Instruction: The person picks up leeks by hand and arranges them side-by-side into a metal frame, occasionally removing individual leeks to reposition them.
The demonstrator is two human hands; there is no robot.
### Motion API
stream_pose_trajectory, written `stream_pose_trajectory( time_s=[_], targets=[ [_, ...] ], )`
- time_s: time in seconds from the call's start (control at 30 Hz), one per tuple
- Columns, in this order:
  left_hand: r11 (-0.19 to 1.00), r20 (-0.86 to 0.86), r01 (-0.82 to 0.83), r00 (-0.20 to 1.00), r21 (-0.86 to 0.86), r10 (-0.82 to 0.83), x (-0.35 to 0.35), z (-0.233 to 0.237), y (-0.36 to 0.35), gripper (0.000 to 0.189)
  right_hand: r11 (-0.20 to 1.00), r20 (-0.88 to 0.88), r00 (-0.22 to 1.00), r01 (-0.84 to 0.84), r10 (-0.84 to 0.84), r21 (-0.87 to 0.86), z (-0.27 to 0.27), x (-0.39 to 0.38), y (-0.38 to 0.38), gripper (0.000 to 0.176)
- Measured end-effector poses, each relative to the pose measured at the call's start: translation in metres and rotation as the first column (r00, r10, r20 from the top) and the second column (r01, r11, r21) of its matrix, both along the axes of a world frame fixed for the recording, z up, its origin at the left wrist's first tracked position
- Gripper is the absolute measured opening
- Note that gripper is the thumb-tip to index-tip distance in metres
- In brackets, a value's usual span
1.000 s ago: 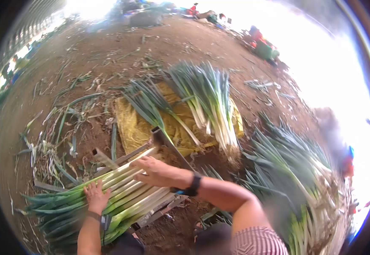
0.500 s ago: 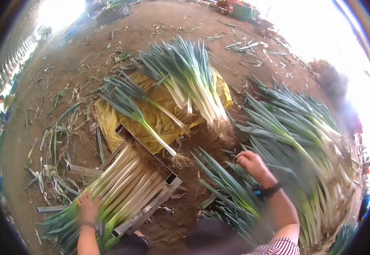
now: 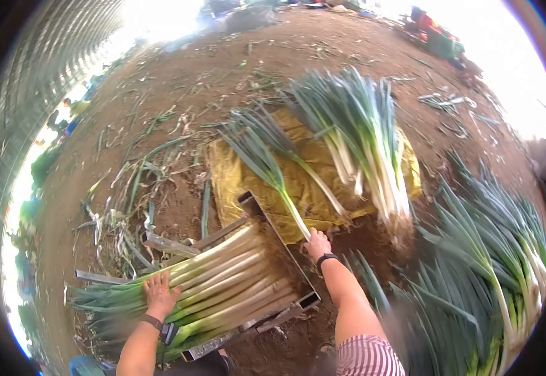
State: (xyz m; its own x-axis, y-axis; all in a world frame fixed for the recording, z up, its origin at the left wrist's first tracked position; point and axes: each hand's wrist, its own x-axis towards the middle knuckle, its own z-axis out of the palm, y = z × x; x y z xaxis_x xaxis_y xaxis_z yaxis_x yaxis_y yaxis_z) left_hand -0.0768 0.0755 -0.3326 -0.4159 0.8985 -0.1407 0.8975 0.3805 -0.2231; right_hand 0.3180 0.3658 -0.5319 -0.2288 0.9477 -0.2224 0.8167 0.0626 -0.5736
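Pinched btwn thumb & fingers of the right hand: the lower end of a single leek, just beyond the right edge of the metal frame. Its leaves fan out to the far left, over the yellow sheet; roots hidden by the hand. Left hand lies w/ fingers spread, palm down, on the green part of the leek row, not gripping. Row lies side by side in the frame, white ends & roots to the right, leaves to the left.

2nd leek lies just right of the held one, also on the sheet, stalk slanting near & right. Further right, a big leek bunch, leaves far, roots near, partly on the sheet, partly on bare soil. Leek pile at near right, well apart from the frame. Leaf scraps on soil, left of the sheet. Dark watch on right wrist, dark band on left. Green crate at far right, a bit blurry.
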Motion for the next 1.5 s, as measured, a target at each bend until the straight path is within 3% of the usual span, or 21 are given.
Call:
stream_pose_trajectory(
  time_s=[0.1, 0.17, 0.27, 0.37, 0.4, 0.5, 0.53, 0.63, 0.7, 0.77, 0.87, 0.9, 1.0, 1.03, 1.1, 1.23, 1.4, 1.5],
  targets=[
    [1.000, 0.023, 0.009, 1.000, 0.017, -0.009, 0.006, 0.007, 0.001, 0.068, 0.999, 0.083, 0.996, 0.038, -0.038, 0.005, -0.019, -0.010, 0.004, 0.028],
    [0.999, 0.024, 0.023, 0.999, 0.031, -0.024, 0.006, 0.006, -0.002, 0.068, 0.993, 0.076, 0.994, 0.066, -0.073, 0.100, -0.027, -0.010, 0.003, 0.025],
    [0.999, 0.020, 0.024, 0.999, 0.042, -0.025, 0.006, 0.005, 0.000, 0.068, 0.996, -0.188, 0.979, 0.088, -0.084, 0.015, -0.023, -0.001, 0.016, 0.023],
    [0.999, 0.012, 0.014, 1.000, 0.041, -0.015, 0.005, 0.004, -0.002, 0.069, 0.975, -0.434, 0.900, -0.065, -0.034, -0.212, 0.049, 0.021, 0.023, 0.026],
    [0.999, 0.020, 0.001, 1.000, 0.037, -0.001, 0.006, 0.004, -0.002, 0.070, 0.924, -0.521, 0.849, -0.128, -0.086, -0.361, 0.067, 0.032, 0.026, 0.029],
    [0.999, 0.050, -0.026, 0.998, 0.027, 0.025, 0.009, 0.007, 0.002, 0.070, 0.782, -0.657, 0.699, -0.228, -0.283, -0.580, 0.139, 0.064, 0.012, 0.034],
    [0.999, 0.060, -0.033, 0.998, 0.025, 0.031, 0.010, 0.011, 0.004, 0.070, 0.710, -0.749, 0.536, -0.343, -0.390, -0.615, 0.145, 0.079, 0.004, 0.031],
    [0.996, 0.027, -0.014, 1.000, 0.083, 0.012, 0.010, 0.001, -0.004, 0.070, 0.612, -0.531, 0.796, -0.272, -0.290, -0.743, 0.178, 0.094, -0.017, 0.027],
    [0.997, 0.062, -0.030, 0.998, 0.067, 0.026, 0.012, 0.011, 0.002, 0.070, 0.716, -0.267, 0.962, -0.150, -0.054, -0.682, 0.175, 0.094, -0.025, 0.025],
    [0.996, 0.074, -0.037, 0.997, 0.081, 0.031, 0.013, 0.011, 0.000, 0.070, 0.834, -0.137, 0.986, -0.156, 0.098, -0.529, 0.161, 0.089, -0.025, 0.030],
    [0.994, 0.117, -0.041, 0.993, 0.105, 0.029, 0.014, 0.018, 0.001, 0.069, 0.879, -0.327, 0.944, -0.122, -0.040, -0.460, 0.189, 0.080, -0.029, 0.030],
    [0.992, 0.115, -0.039, 0.993, 0.123, 0.025, 0.014, 0.017, 0.000, 0.069, 0.840, -0.426, 0.891, -0.106, -0.157, -0.532, 0.194, 0.082, -0.025, 0.028],
    [0.982, 0.097, -0.029, 0.995, 0.186, 0.011, 0.009, 0.005, -0.002, 0.069, 0.801, -0.457, 0.858, -0.095, -0.235, -0.591, 0.249, 0.081, -0.025, 0.026],
    [0.975, 0.145, -0.029, 0.989, 0.220, -0.004, 0.008, 0.006, -0.002, 0.068, 0.750, -0.474, 0.832, -0.113, -0.287, -0.652, 0.294, 0.072, -0.039, 0.026],
    [0.971, 0.155, -0.034, 0.988, 0.235, -0.003, 0.008, 0.006, -0.003, 0.068, 0.716, -0.504, 0.816, -0.171, -0.282, -0.677, 0.336, 0.068, -0.052, 0.029],
    [0.988, 0.182, -0.073, 0.982, 0.138, 0.047, 0.010, 0.013, -0.001, 0.072, 0.780, -0.434, 0.886, -0.155, -0.162, -0.606, 0.428, 0.045, -0.111, 0.034],
    [0.994, 0.213, -0.068, 0.976, 0.085, 0.048, 0.007, 0.014, 0.000, 0.077, 0.774, -0.501, 0.859, -0.244, -0.107, -0.584, 0.476, 0.047, -0.189, 0.040],
    [0.991, 0.232, -0.073, 0.972, 0.108, 0.047, 0.006, 0.004, -0.002, 0.079, 0.713, -0.614, 0.764, -0.319, -0.197, -0.625, 0.475, 0.053, -0.233, 0.042]
  ],
)
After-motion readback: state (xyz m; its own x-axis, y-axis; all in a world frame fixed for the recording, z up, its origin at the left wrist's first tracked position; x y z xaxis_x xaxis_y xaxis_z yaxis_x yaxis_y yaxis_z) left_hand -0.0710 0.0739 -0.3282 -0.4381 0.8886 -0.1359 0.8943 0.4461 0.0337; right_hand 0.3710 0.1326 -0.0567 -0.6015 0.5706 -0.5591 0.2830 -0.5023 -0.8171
